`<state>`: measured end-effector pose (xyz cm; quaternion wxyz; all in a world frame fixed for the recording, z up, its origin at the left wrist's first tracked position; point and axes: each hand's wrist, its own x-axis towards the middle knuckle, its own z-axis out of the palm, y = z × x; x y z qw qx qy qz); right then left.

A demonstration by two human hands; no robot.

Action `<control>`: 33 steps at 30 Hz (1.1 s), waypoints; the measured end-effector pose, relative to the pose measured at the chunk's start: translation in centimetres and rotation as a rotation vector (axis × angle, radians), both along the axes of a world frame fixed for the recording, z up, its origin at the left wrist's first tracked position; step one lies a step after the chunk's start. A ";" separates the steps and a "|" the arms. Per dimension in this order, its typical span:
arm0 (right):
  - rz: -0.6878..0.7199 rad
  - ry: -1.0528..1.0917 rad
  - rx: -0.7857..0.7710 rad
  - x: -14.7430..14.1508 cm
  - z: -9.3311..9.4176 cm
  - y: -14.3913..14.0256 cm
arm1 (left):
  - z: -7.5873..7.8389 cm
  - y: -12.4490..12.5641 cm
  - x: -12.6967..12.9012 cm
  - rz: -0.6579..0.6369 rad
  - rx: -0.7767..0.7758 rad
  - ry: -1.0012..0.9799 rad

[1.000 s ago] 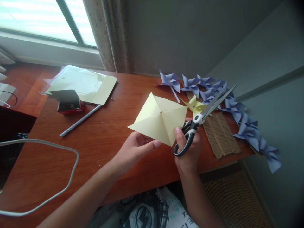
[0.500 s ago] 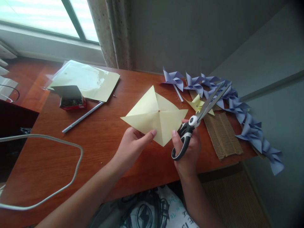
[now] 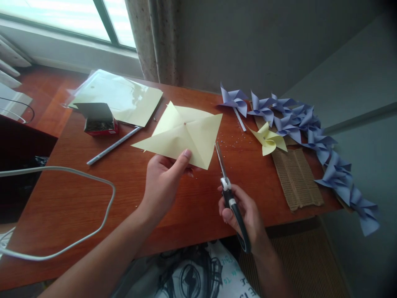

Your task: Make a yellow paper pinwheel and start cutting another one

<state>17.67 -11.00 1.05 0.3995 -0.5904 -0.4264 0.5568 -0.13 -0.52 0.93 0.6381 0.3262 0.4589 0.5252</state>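
Yellow paper square, creased along its diagonals, is pinched at its near edge by the left hand above the desk. Just to its right, the right hand grips scissors, blades pointing at the paper's corner; a yellow pinwheel lies beyond that hand

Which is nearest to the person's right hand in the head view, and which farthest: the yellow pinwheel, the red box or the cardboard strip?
From the right hand:
1. Cardboard strip, just to its right.
2. Yellow pinwheel, beyond it, up and right.
3. Red box, far left across the desk.
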 end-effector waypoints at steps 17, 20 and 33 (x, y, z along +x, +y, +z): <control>0.140 0.128 -0.152 0.2 0.6 -0.6 | -0.9 0.2 0.1 0.140 0.082 0.042; 0.139 0.131 -0.159 0.1 0.8 -0.5 | -0.7 0.1 0.1 0.090 0.074 0.050; 0.131 0.140 -0.148 0.0 0.2 -0.1 | -0.5 -0.2 0.1 -0.016 0.100 0.079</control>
